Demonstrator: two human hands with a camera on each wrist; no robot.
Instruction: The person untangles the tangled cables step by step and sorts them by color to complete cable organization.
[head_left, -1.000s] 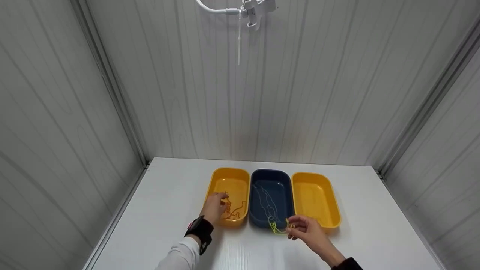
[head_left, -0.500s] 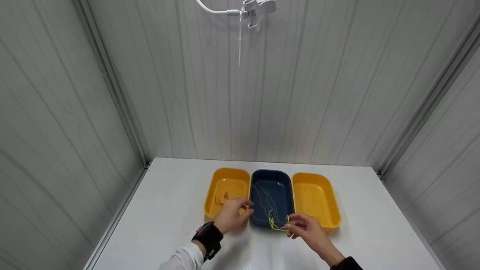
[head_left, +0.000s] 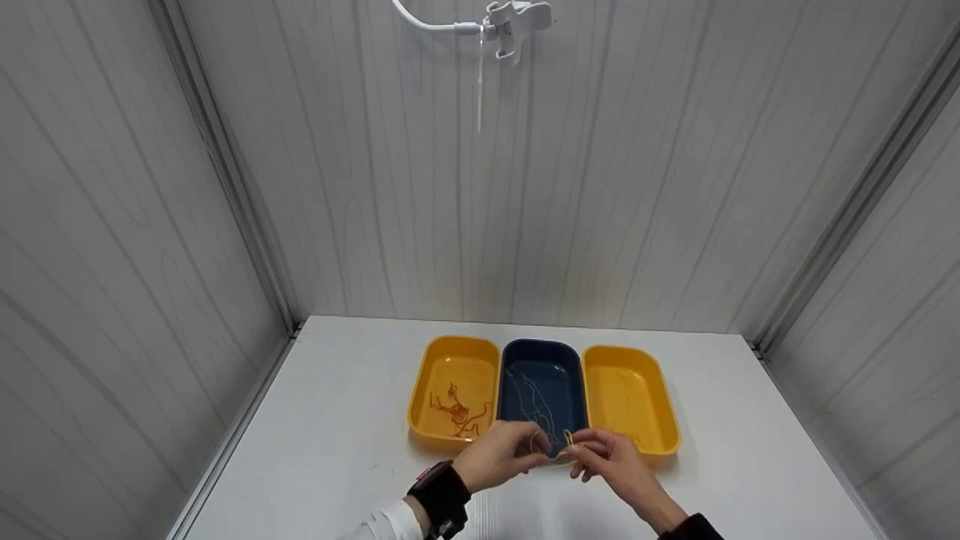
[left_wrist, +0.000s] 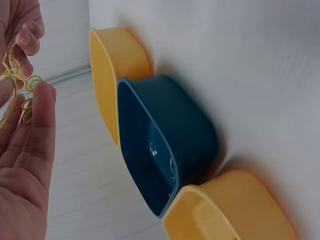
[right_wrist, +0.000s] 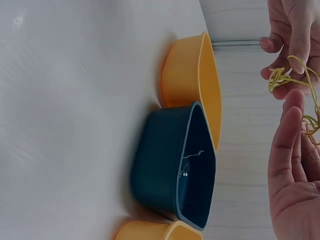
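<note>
A tangled yellow string (right_wrist: 312,95) is stretched between my two hands, above the near edge of the blue tray (head_left: 545,346). My left hand (head_left: 496,456) pinches one part of the string, with loops of it showing near the fingertips. Close by on the right, my right hand (head_left: 619,466) pinches another part between thumb and fingers. Orange strings (head_left: 459,412) lie in a loose tangle in the left yellow tray (head_left: 417,405). Thin pale strings (head_left: 536,401) lie spread over the floor of the blue tray.
The right yellow tray (head_left: 667,405) stands beside the blue one, and all three trays form a side-by-side row on the white table (head_left: 337,420). Panelled walls (head_left: 480,225) enclose the table at the back and sides. A white clamp arm (head_left: 517,26) hangs high at the back.
My left hand has moved right, from over the orange strings in the left tray to the yellow string, which it now pinches. My right hand has stayed nearly in place, still holding the string.
</note>
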